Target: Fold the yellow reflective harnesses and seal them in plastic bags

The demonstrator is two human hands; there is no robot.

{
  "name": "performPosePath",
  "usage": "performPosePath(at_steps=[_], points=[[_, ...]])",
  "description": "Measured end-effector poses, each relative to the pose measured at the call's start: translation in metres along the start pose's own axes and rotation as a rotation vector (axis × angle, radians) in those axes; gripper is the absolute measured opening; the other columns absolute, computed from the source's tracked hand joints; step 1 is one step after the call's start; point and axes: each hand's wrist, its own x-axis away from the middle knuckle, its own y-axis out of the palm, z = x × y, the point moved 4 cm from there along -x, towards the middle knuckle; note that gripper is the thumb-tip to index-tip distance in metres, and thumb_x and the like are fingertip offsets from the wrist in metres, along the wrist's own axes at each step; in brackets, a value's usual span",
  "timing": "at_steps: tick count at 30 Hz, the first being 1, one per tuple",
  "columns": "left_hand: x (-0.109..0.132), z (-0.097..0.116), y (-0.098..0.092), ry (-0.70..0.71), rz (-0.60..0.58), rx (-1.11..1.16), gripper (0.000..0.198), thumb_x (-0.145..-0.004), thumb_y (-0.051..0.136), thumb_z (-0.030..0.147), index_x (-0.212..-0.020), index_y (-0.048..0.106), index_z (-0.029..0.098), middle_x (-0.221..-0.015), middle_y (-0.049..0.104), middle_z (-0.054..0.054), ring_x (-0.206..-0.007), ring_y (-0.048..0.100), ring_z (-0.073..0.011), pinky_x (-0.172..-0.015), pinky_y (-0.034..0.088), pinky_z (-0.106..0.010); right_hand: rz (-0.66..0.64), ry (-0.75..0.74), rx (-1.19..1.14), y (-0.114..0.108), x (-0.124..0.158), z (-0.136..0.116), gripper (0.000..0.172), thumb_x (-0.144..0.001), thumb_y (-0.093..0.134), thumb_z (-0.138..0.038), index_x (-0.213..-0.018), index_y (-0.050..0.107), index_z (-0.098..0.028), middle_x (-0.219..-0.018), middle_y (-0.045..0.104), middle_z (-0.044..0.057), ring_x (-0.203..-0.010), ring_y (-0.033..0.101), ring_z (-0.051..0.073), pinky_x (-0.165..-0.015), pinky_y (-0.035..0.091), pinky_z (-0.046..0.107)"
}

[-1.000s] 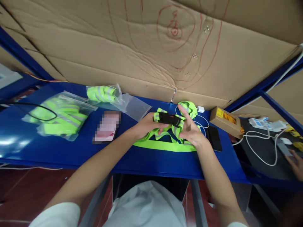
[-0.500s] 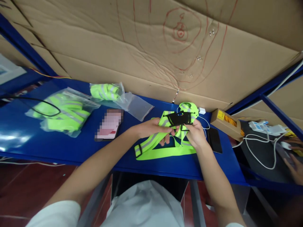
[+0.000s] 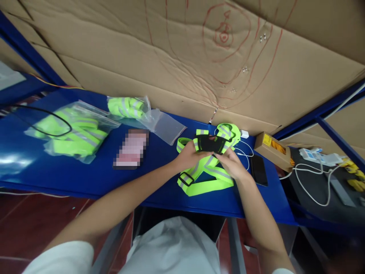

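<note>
A neon-yellow reflective strap (image 3: pixel 211 186) with grey stripes lies in loops on the blue table, a black buckle (image 3: pixel 186 179) at its lower left. Above it, my left hand (image 3: pixel 188 155) and my right hand (image 3: pixel 231 163) hold the two ends of the strap's black section (image 3: pixel 211 144), with the fingers of each closed on it. Some fingertips are hidden behind the black piece. Another yellow strap bundle (image 3: pixel 229 132) rests just behind, against the cardboard.
Bagged yellow straps (image 3: pixel 76 133) and a smaller bag (image 3: pixel 127 107) lie left on the table (image 3: pixel 159 192). A lit phone (image 3: pixel 132 148) is near them. A dark phone (image 3: pixel 259 170), white cables and a small carton (image 3: pixel 270 150) are at right. Cardboard (image 3: pixel 114 57) stands behind.
My left hand has moved up from the yellow webbing to the black section's left end. The strap below has dropped onto the table in wider loops. Another person's hand at far right has gone.
</note>
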Motion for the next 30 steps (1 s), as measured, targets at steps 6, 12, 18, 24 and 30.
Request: performPosePath(at_steps=[6,12,18,24,30], points=[[0.002,-0.006,-0.001,-0.169,0.069,0.128,0.04,-0.075,0.087,0.031,-0.111,0.079,0.017,-0.115,0.079,-0.009,-0.116,0.071,-0.03,-0.111,0.049,-0.045,0.076,-0.039,0.1,-0.005,-0.007,-0.028,0.046,-0.079,0.086,-0.053,-0.114,0.075,-0.026,-0.116,0.078,0.005,-0.102,0.074,0.023,-0.094,0.061,0.038],[0.017,0.004,0.016,-0.523,-0.13,0.736,0.074,-0.06,0.099,0.024,-0.128,0.07,0.02,-0.118,0.078,-0.011,-0.106,0.076,-0.0302,-0.094,0.058,-0.039,0.293,-0.257,0.326,-0.005,0.004,-0.054,0.036,-0.084,0.085,-0.036,-0.116,0.074,-0.028,-0.11,0.08,0.001,-0.094,0.077,0.022,-0.087,0.065,0.037],[0.028,0.052,0.03,-0.528,-0.512,0.898,0.053,-0.081,0.087,0.023,-0.13,0.067,0.019,-0.123,0.076,-0.016,-0.104,0.078,-0.0329,-0.092,0.06,-0.045,0.319,-0.636,0.607,-0.006,0.033,-0.092,0.039,-0.087,0.081,-0.018,-0.123,0.075,-0.032,-0.118,0.079,0.002,-0.106,0.078,0.024,-0.094,0.066,0.038],[0.027,0.037,0.032,-0.587,-0.38,0.938,0.053,-0.077,0.091,0.039,-0.121,0.072,0.017,-0.107,0.08,-0.015,-0.097,0.079,-0.0287,-0.087,0.062,-0.038,0.138,-0.813,0.778,-0.004,0.036,-0.077,0.044,-0.094,0.071,-0.014,-0.133,0.072,-0.032,-0.136,0.072,0.004,-0.118,0.074,0.026,-0.098,0.064,0.039],[0.028,0.012,0.033,-0.711,-0.354,0.611,0.042,-0.077,0.09,0.036,-0.111,0.079,0.014,-0.116,0.079,-0.015,-0.105,0.077,-0.0276,-0.091,0.06,-0.034,0.563,-0.474,0.531,-0.029,0.029,-0.043,0.036,-0.085,0.085,-0.029,-0.119,0.074,-0.028,-0.104,0.08,0.003,-0.088,0.078,0.022,-0.076,0.064,0.032]])
